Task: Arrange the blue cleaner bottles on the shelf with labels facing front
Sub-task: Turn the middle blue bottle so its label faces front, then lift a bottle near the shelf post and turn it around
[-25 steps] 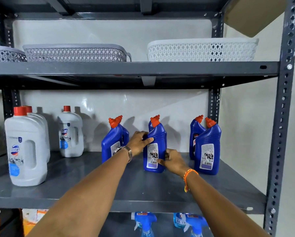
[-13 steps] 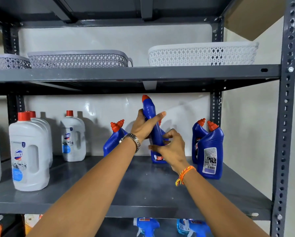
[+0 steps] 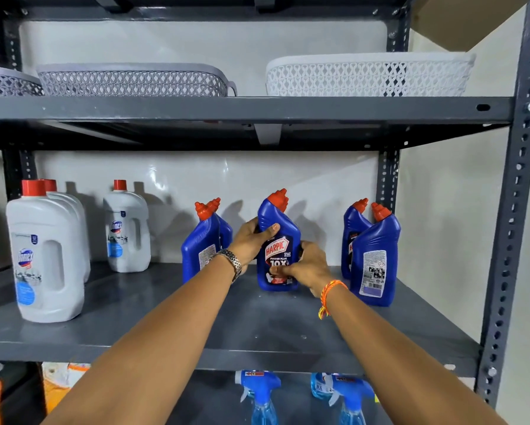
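The middle blue bottle [image 3: 277, 240] stands upright on the grey shelf [image 3: 134, 317], its front label facing out. The left hand [image 3: 251, 240] is wrapped around its upper body, and the right hand [image 3: 308, 265] clasps its lower part. Left of this bottle stand two blue bottles [image 3: 200, 243], back label showing; right of it, two more [image 3: 374, 256].

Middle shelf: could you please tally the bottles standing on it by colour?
Blue bottles: 5 clearly seen; another may hide behind the held one.
White bottles: 4, one cut off at the left edge.
Total: 9 clearly seen.
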Motion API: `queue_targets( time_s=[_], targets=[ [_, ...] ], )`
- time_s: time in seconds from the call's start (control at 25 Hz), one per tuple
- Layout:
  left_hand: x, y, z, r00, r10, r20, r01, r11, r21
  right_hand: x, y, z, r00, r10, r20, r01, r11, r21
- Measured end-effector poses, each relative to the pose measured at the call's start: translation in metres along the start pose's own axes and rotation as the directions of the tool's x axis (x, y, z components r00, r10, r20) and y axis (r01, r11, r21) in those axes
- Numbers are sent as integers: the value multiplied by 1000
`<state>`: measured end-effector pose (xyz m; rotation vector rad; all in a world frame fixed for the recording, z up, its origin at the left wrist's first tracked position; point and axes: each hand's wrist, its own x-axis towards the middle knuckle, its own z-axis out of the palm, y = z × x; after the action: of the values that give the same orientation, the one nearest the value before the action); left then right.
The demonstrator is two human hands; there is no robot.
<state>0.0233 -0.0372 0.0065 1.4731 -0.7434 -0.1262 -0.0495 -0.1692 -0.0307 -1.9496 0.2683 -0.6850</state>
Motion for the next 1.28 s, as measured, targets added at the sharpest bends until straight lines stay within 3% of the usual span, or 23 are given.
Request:
queue_targets(
  time_s=[0.44,0.52,0.56,0.6,0.64,0.72,0.76,0.8,0.88,0.92,1.0,1.12,1.28],
  targets=[
    [4,-29,2,996,-88,-20,88,996,-7,2,26,12,994,107,26,-107,994,-8],
    [-1,-25,3,994,-77,-84,76,997,-5,-3,24,-2,989,129,67,-132,990,40],
    [-5,-21,4,983,-51,-178,52,999,0,-9,22,-15,992,121,40,-124,989,84],
    [-10,-17,6,946,-7,-323,12,1000,13,-18,21,-32,995,93,-43,-86,987,138],
    [-16,-13,10,864,56,-501,-42,998,38,-27,22,-53,980,60,-188,-27,984,174],
    [-26,0,26,662,214,-718,-206,973,101,-44,30,-97,870,9,-493,63,990,130],
    [-26,5,39,665,277,-694,-264,956,128,-47,38,-115,823,-5,-568,59,995,76],
    [-23,10,60,733,321,-599,-297,944,143,-46,47,-129,813,17,-582,5,999,36],
    [-10,10,102,918,278,-283,-237,956,173,-36,62,-139,849,138,-511,-132,990,47],
    [0,6,125,973,201,-115,-174,963,208,-31,69,-144,869,167,-466,-155,986,64],
    [16,-6,161,995,38,96,-61,968,243,-21,83,-152,912,171,-373,-146,985,93],
    [31,-27,188,971,-111,213,98,993,71,-7,111,-157,959,204,-198,-193,978,75],
    [36,-35,193,984,-106,145,110,994,-22,8,127,-155,979,174,-108,-165,982,87]
  ],
)
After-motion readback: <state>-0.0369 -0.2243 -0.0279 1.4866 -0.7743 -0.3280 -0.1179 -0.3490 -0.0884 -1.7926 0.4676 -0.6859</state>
